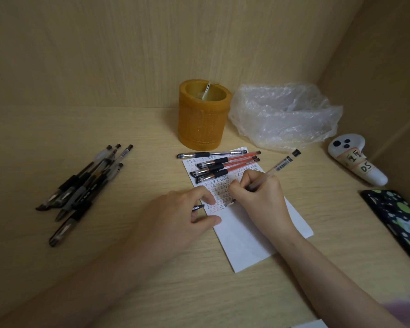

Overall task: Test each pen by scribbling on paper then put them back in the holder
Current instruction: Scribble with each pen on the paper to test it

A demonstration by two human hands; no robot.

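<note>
Pen in use (273,172): clear barrel with a black end cap, held in the right hand (258,195); it leans up and to the right, and its tip is at the paper (246,235), hidden behind the fingers.
Right hand: fingers and thumb are curled tight around the lower part of the pen, in a writing grip, and the hand rests on the paper.
Left hand (175,216): lies at the left edge of the paper, with the thumb and a fingertip on the sheet; the fingers are loosely bent, and a small black cap (197,207) shows from between them.
Paper: white sheet on the desk (128,268), with rows of small red and black marks on its upper half; the lower half is blank.
Red pens (227,165): a small group lying across the top of the paper, with one black pen (211,154) just behind them.
Black pens (85,185): a loose pile on the desk, well apart to the left.
Holder (202,117): orange-brown cylinder, upright behind the paper; no pens stick out of it.
Plastic bag (284,114): crumpled, just right of the holder.
Controller (355,162): white, with labels, at the right wall.
Phone (398,218): dark patterned case, at the right edge.
</note>
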